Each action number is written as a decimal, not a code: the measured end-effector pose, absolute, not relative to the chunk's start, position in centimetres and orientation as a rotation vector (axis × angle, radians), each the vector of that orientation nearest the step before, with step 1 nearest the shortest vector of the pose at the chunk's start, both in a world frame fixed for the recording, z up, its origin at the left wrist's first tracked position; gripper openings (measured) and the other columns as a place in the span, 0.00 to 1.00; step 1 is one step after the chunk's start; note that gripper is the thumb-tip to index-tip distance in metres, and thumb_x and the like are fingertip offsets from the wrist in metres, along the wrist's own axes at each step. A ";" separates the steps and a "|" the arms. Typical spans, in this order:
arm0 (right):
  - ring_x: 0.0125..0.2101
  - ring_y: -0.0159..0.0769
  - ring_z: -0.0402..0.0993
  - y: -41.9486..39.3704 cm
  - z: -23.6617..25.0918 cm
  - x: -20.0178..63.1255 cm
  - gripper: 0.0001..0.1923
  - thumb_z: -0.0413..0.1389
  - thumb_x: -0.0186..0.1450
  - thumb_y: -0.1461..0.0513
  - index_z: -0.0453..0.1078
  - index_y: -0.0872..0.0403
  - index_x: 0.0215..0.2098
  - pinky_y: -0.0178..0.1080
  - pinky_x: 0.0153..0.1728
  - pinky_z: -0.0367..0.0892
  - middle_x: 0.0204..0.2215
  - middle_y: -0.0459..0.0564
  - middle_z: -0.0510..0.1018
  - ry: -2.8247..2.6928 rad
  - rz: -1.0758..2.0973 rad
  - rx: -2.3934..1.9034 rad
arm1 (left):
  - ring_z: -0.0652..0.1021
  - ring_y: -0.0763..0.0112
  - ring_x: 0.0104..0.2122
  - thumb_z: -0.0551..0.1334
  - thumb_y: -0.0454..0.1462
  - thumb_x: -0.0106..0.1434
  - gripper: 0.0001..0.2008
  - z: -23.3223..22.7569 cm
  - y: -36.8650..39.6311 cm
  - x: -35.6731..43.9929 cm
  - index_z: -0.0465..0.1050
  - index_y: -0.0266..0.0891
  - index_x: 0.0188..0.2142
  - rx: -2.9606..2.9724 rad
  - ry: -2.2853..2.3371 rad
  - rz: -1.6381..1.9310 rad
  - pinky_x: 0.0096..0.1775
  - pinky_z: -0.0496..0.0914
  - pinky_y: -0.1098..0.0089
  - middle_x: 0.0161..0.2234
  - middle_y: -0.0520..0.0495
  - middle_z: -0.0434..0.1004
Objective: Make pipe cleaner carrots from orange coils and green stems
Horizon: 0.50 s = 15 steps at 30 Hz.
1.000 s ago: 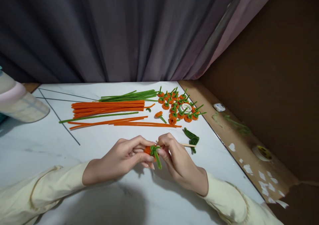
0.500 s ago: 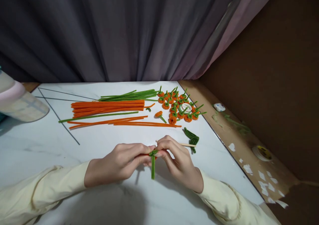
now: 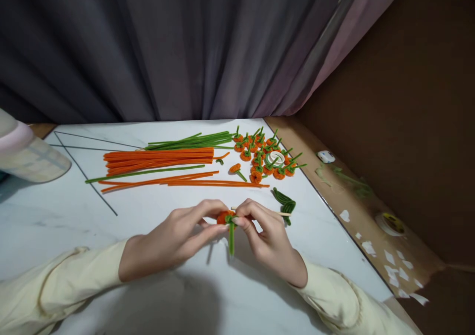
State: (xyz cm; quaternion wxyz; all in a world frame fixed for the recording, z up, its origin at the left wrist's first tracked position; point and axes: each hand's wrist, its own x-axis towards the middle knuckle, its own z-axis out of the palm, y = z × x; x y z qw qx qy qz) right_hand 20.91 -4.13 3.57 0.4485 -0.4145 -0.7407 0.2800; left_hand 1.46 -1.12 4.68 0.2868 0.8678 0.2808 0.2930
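Observation:
Between my two hands is a small pipe-cleaner pumpkin (image 3: 223, 218), orange with a green top and a green stem (image 3: 232, 241) pointing down toward me. My left hand (image 3: 176, 233) pinches its left side between thumb and fingertips. On the other side, the thumb and forefinger of my right hand (image 3: 267, 241) grip it at the green top. A thin wooden stick (image 3: 284, 214) passes through my right hand, its tip showing past the forefinger. Just beyond that hand lie dark green bent pipe-cleaner pieces (image 3: 285, 202).
Orange pipe cleaners (image 3: 159, 159) and green pipe cleaners (image 3: 193, 140) lie in bundles at the back. Several similar pumpkins (image 3: 279, 172) cluster around a tape roll (image 3: 276, 158). A cup (image 3: 37, 152) stands at left. Paper scraps (image 3: 368, 248) lie on the brown surface at right.
My left finger and thumb have spread a little, so more of the orange pumpkin shows. Both hands have risen slightly, and the stem has shifted a little right.

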 end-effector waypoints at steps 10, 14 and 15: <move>0.27 0.34 0.62 -4.5 2.7 20.5 0.10 0.43 0.65 0.72 0.60 0.54 0.32 0.36 0.27 0.60 0.25 0.48 0.65 -1.909 0.427 -0.933 | 0.69 0.75 0.21 0.44 0.36 0.69 0.12 5.6 -1.6 2.4 0.61 0.40 0.32 2.498 0.913 0.547 0.24 0.61 0.75 0.24 0.54 0.66; 0.26 0.35 0.61 -4.4 2.1 20.5 0.10 0.42 0.64 0.72 0.60 0.54 0.32 0.37 0.26 0.59 0.24 0.48 0.65 -1.929 0.333 -0.912 | 0.73 0.70 0.23 0.42 0.37 0.70 0.11 4.1 -2.1 3.0 0.60 0.41 0.36 2.596 0.979 0.515 0.24 0.60 0.73 0.27 0.52 0.70; 0.26 0.35 0.61 -4.3 2.0 20.5 0.10 0.42 0.63 0.73 0.60 0.54 0.33 0.37 0.26 0.59 0.24 0.49 0.65 -1.934 0.325 -0.909 | 0.74 0.70 0.23 0.42 0.37 0.70 0.10 3.9 -2.2 3.0 0.60 0.41 0.37 2.594 0.976 0.515 0.24 0.60 0.73 0.27 0.52 0.71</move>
